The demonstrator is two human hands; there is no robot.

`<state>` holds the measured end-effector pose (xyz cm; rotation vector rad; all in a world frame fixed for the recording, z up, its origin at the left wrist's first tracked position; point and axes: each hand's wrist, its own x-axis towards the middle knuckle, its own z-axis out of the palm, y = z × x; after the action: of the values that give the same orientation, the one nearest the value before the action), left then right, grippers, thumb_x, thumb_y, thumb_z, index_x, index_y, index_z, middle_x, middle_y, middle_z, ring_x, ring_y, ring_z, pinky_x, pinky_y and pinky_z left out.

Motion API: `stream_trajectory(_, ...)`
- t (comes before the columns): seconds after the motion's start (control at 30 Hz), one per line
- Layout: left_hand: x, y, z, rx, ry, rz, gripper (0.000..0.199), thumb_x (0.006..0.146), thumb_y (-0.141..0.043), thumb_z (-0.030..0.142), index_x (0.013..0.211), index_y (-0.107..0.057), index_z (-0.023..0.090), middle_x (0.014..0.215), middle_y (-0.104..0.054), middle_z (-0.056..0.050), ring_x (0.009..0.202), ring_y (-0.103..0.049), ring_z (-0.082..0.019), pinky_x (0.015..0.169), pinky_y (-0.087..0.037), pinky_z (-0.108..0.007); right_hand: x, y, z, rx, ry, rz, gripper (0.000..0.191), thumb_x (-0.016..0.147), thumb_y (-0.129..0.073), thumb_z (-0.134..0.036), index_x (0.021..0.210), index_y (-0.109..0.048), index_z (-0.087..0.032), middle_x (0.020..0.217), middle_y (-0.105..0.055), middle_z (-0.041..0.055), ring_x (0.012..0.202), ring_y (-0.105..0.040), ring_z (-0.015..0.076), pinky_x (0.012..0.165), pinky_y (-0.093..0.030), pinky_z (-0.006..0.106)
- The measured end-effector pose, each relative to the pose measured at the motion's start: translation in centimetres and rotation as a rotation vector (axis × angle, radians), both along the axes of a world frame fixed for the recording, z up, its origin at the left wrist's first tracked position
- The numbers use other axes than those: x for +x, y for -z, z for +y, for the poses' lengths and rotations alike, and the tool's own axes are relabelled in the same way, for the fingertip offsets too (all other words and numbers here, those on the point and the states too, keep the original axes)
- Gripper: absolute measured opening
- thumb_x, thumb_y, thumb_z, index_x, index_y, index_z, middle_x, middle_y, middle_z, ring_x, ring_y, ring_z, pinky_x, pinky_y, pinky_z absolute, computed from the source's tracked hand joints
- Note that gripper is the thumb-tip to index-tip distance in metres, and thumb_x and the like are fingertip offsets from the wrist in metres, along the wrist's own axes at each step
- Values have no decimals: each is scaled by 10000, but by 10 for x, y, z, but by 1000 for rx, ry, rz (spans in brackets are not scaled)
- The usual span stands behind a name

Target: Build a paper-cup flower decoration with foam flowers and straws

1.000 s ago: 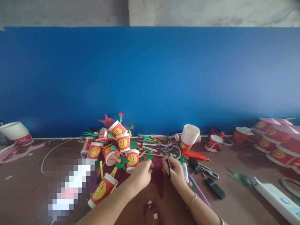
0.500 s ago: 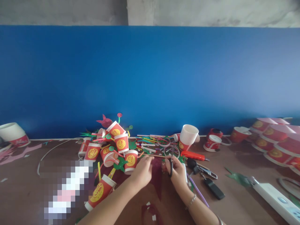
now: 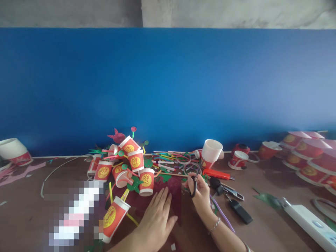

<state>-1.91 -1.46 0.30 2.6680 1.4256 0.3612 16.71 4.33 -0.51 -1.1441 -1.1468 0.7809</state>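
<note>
My left hand (image 3: pixel 157 217) lies with its fingers stretched out over a dark red sheet (image 3: pixel 176 197) on the brown table. Nothing is held in it. My right hand (image 3: pixel 201 194) is closed around the black handles of a pair of scissors (image 3: pixel 194 187), whose blades point up and away. Left of my left hand, a red and white paper cup (image 3: pixel 115 217) lies tilted. Beyond it is a pile of paper cups (image 3: pixel 135 160) with green shapes and straws attached. A thin stick (image 3: pixel 170 174) lies just past the red sheet.
Straws and markers (image 3: pixel 166 161) lie along the blue wall. Stacked white cups (image 3: pixel 212 149) stand behind my right hand. To the right are an orange-red cutter (image 3: pixel 216 174), a black key fob (image 3: pixel 239 210), a white power strip (image 3: pixel 309 222) and many red cups (image 3: pixel 311 174).
My left hand has come back toward me and spread its fingers over the red sheet. The scissors tilt more to the right in my right hand. The near cup has shifted slightly right.
</note>
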Motion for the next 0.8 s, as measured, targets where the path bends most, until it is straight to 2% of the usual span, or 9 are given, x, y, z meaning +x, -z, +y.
stream_trajectory(0.17, 4, 11, 7, 43, -6, -11, 489, 889, -452, 354, 1286, -478, 69, 1405, -413, -200, 1317, -351, -322, 1052, -364, -464, 2, 4, 2, 5, 2, 36, 264, 778, -621, -408, 916, -571, -189, 566, -568, -23, 516, -531, 137, 472, -425, 220)
stream_trajectory(0.27, -2, 10, 7, 14, 8, -86, 366, 882, -393, 159, 1208, -539, 83, 1358, -482, -185, 1302, -388, -286, 1050, -376, -437, 1, 4, 3, -12, 8, 63, 272, 772, -621, -423, 900, -573, -187, 544, -562, -27, 493, -529, 135, 457, -423, 222)
stream_trajectory(0.37, -15, -9, 12, -68, -78, -234, 446, 824, -319, 20, 1213, -514, 120, 1282, -555, -143, 1205, -505, -217, 988, -444, -374, 0, 2, 3, -24, -4, 91, 268, 762, -625, -419, 882, -576, -184, 539, -573, -25, 471, -525, 128, 441, -422, 220)
stream_trajectory(0.47, -26, -33, 20, -169, -166, -325, 346, 847, -352, 70, 1085, -581, 174, 1080, -649, -85, 989, -618, -179, 880, -491, -314, -2, -2, 2, -37, -20, 104, 257, 763, -623, -411, 879, -571, -187, 542, -576, -28, 469, -524, 124, 438, -420, 218)
stream_trajectory(0.57, -30, -43, 19, -241, -145, -262, 255, 822, -427, 91, 913, -642, 192, 926, -673, -49, 873, -638, -175, 804, -502, -293, -4, -5, 0, -50, -33, 104, 257, 776, -612, -423, 877, -556, -194, 543, -568, -31, 471, -519, 128, 444, -416, 225)
stream_trajectory(0.63, -27, -38, 12, -256, -97, -168, 282, 820, -446, 104, 1001, -647, 186, 1052, -664, -78, 972, -624, -201, 868, -487, -320, -4, -5, 0, -50, -36, 99, 262, 781, -610, -429, 879, -553, -192, 542, -561, -30, 477, -517, 130, 449, -415, 227)
stream_trajectory(0.67, -23, -34, 6, -254, -63, -119, 327, 832, -454, 130, 1113, -614, 178, 1191, -615, -106, 1078, -585, -224, 935, -457, -347, -3, -5, 0, -50, -35, 96, 263, 783, -610, -429, 882, -555, -191, 541, -559, -30, 480, -516, 129, 450, -413, 226)
stream_trajectory(0.73, -15, -22, -4, -251, 0, -41, 470, 841, -517, 261, 1295, -490, 143, 1414, -416, -163, 1307, -373, -301, 1052, -352, -435, -3, -5, -1, -53, -38, 86, 262, 786, -610, -428, 882, -559, -190, 541, -554, -30, 487, -513, 128, 451, -409, 221)
stream_trajectory(0.8, -7, -10, -13, -280, 84, -11, 637, 829, -549, 405, 1387, -370, 156, 1482, -282, -162, 1362, -253, -325, 1087, -295, -474, -2, -5, -1, -56, -43, 75, 260, 786, -611, -427, 882, -563, -190, 550, -555, -27, 499, -516, 129, 451, -404, 218)
